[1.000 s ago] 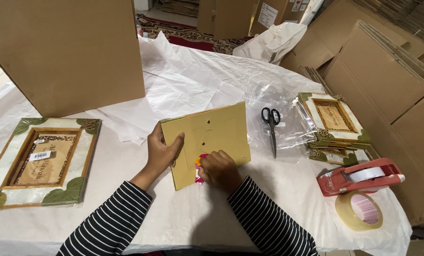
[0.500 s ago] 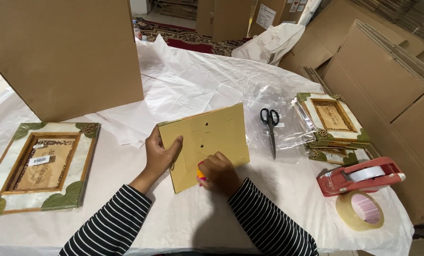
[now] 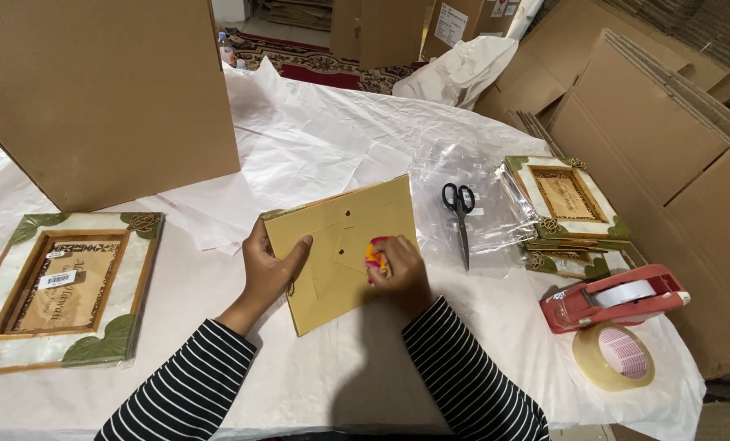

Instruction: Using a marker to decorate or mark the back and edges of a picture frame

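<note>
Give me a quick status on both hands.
Left hand grips the tan board's left edge. Right hand presses a small pink and yellow thing on it. Scissors lie apart.

Before us on the desk (image 3: pixel 324 384) lies the frame back (image 3: pixel 342 249), between our hands. A picture frame (image 3: pixel 63 286) sits to the left, a cardboard box (image 3: pixel 104 90) behind it. Right lie scissors (image 3: pixel 460 216), stacked frames (image 3: pixel 565 212), a tape dispenser (image 3: pixel 614 298) and a tape roll (image 3: pixel 614 357).
</note>
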